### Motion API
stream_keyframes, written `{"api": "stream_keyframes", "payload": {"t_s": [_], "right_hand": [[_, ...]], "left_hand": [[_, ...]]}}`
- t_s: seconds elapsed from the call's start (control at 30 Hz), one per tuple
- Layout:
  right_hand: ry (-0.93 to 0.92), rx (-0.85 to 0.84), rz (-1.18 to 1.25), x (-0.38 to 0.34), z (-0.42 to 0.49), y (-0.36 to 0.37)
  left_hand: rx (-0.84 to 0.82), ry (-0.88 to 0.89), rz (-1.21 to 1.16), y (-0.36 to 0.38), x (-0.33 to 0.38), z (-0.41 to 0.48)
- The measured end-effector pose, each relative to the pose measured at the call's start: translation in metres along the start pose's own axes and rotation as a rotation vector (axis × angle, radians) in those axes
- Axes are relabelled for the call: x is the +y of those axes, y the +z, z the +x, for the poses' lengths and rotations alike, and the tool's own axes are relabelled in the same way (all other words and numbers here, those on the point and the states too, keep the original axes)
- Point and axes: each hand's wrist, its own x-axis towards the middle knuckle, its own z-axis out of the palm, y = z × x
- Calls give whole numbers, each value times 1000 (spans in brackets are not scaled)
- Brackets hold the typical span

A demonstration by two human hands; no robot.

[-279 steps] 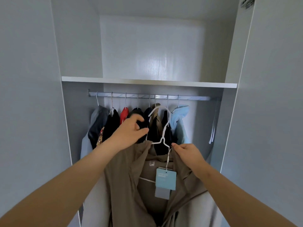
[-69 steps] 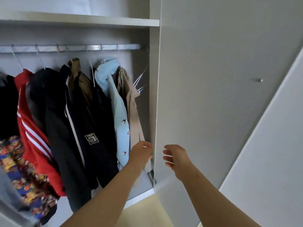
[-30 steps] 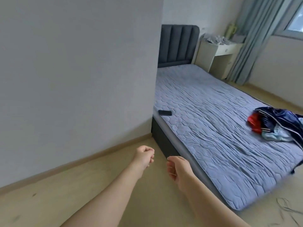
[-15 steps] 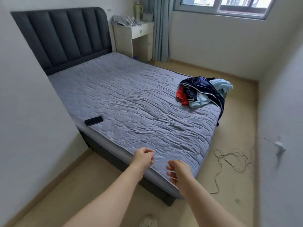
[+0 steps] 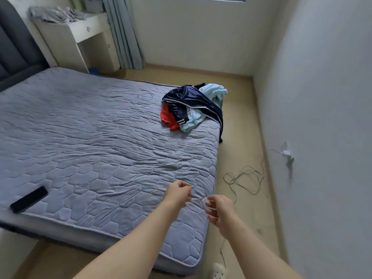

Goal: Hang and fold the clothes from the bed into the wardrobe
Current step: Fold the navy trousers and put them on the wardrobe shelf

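Observation:
A pile of clothes lies at the far right corner of the grey-blue quilted bed [image 5: 90,137]: a navy jacket with white stripes [image 5: 193,102] on top, a red garment [image 5: 168,119] under its left side and a light blue garment [image 5: 213,91] behind and beneath it. Part of the navy jacket hangs over the bed's right edge. My left hand [image 5: 178,193] and my right hand [image 5: 219,208] hover over the near right part of the bed, fingers loosely curled, holding nothing. The wardrobe is out of view.
A black phone [image 5: 29,199] lies on the bed's near left edge. A loose cable [image 5: 243,180] coils on the floor right of the bed, leading to a wall plug [image 5: 287,154]. A white desk [image 5: 80,37], curtain [image 5: 124,37] and dark headboard [image 5: 14,49] stand at the back.
My view has swung from the wardrobe to the bed and moved closer to the foot end. The clothes pile now sits nearer the middle. Both hands stay empty in front of me.

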Motion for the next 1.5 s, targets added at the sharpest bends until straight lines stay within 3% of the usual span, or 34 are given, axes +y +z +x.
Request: {"api": "stream_keyframes", "payload": {"t_s": [0.37,0.6,1.1,1.5], "right_hand": [[51,56,39,-146,143,-113],[103,19,-39,-228,221,-145],[41,-61,-182,-423,392,-58],[60,-193,-402,-533,524,25]], "left_hand": [[-20,-87,-47,169,104,141],[66,-159,-98,222,153,215],[177,-155,-193,189,304,426],[380,-211,-235,138,364,568]]}}
